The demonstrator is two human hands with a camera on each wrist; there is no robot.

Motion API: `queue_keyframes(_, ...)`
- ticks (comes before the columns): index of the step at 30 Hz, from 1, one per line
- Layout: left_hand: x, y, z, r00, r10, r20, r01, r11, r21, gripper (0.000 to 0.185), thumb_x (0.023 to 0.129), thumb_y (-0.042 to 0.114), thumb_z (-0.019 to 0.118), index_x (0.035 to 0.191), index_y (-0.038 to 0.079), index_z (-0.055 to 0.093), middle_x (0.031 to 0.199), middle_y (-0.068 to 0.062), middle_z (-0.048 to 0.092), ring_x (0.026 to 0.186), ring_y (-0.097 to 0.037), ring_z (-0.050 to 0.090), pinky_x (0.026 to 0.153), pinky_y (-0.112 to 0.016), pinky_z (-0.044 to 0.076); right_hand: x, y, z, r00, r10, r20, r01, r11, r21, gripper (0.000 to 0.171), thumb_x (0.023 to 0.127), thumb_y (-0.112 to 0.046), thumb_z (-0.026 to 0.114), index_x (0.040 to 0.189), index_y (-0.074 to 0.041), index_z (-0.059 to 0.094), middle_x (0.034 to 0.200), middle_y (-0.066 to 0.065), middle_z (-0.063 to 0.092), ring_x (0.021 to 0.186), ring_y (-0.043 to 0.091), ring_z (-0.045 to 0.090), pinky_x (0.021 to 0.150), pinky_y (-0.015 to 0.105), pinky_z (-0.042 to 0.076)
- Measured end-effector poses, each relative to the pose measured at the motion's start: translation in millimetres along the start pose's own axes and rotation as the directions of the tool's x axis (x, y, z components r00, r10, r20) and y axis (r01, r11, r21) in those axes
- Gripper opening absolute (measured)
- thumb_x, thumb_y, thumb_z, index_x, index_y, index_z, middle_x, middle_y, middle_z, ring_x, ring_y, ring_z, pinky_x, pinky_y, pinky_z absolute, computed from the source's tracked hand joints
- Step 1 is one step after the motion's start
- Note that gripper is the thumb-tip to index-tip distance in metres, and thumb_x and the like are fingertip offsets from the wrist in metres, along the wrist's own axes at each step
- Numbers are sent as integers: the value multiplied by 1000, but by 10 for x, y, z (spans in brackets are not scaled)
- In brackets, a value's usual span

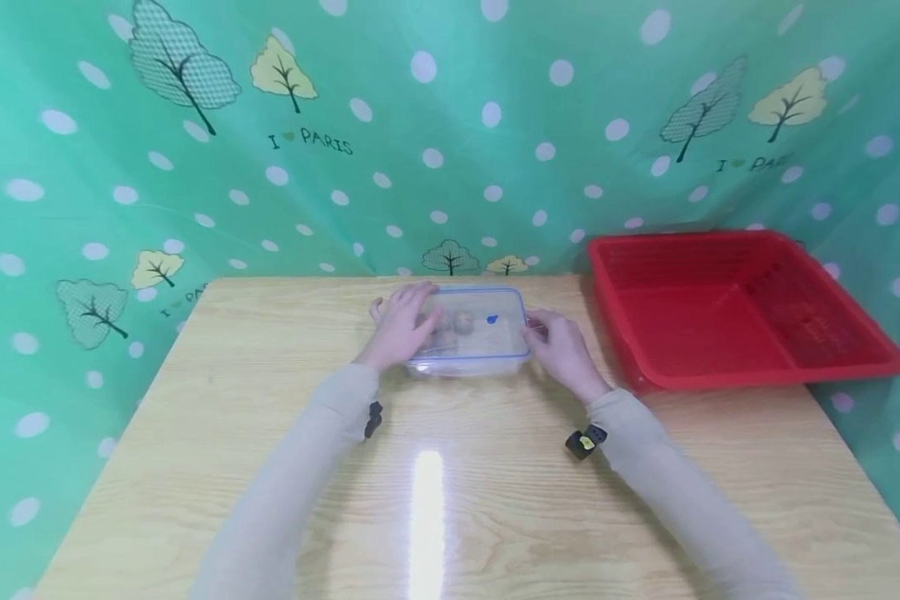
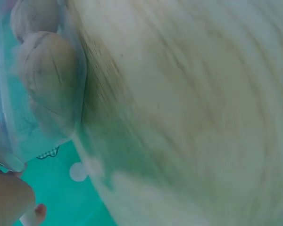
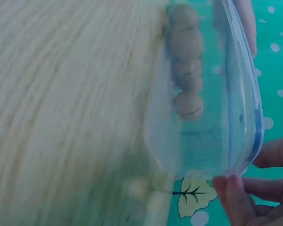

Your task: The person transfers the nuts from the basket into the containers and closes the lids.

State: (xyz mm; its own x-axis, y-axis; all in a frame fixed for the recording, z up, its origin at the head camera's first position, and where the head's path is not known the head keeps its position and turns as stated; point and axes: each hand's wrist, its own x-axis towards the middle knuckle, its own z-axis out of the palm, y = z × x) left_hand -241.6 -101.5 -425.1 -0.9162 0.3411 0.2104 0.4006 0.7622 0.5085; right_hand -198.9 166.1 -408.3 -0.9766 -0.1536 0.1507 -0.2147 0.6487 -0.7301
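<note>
On the table stands a clear plastic food container (image 1: 468, 367) with a see-through lid (image 1: 495, 337) edged in blue. Inside it, several round brown balls with dark seam lines (image 1: 463, 322) lie toward the left, seen larger through the wall in the left wrist view as brown balls (image 2: 49, 70). My left hand (image 1: 401, 327) rests over the lid's left end, fingers mostly straight and thumb on top. At the other end, my right hand (image 1: 558, 346) pinches the container's edge; its fingertips (image 3: 235, 182) touch the end just below the blue rim.
A large red plastic basket (image 1: 720, 379) stands at the right, close to my right hand. Behind the wooden table (image 1: 270, 467) hangs a green curtain (image 1: 495, 125) with white dots and printed trees. A bright light reflection (image 1: 427, 525) lies on the table in front.
</note>
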Motion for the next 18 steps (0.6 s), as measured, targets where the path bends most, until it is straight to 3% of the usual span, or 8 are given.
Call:
queue_keyframes(2,10,-6,5,1000,14,1,-14,1000,21,56,99,39,48,145,8,40,150,-11,37,138,-35,27,107,-67,-2,5,-7,1,1000,-28,-5,28,1000,-10,39,92,-2,59,128,12,54,118,28,59,106,40,59,90,46,51)
queue_keyframes(6,39,-33,5,1000,24,-13,-24,1000,9,61,96,43,53,145,9,40,150,-8,38,138,-29,29,106,-67,5,73,-34,39,989,-147,-7,147,989,-18,45,89,6,57,134,6,51,133,26,49,124,41,45,106,50,36)
queue_keyframes(10,54,-54,0,999,29,-13,-29,1000,-11,65,94,47,56,145,9,41,149,-9,38,137,-27,29,105,-65,12,191,-72,115,969,-243,53,242,970,12,50,88,9,53,137,1,50,143,22,43,136,37,33,114,48,22)
queue_keyframes(15,48,-47,8,1000,12,3,-12,1000,-13,70,92,51,59,145,10,40,149,-11,38,137,-28,29,106,-65,10,369,-93,212,962,-239,132,241,970,-5,46,95,-2,52,140,0,47,146,21,41,137,34,31,115,47,18)
queue_keyframes(18,39,-41,18,1000,0,6,0,1000,-14,70,91,48,62,145,10,41,148,-12,39,136,-28,30,107,-65,8,477,-100,258,953,-247,178,265,960,-89,46,97,-9,52,142,-1,45,146,19,41,138,33,31,117,47,9)
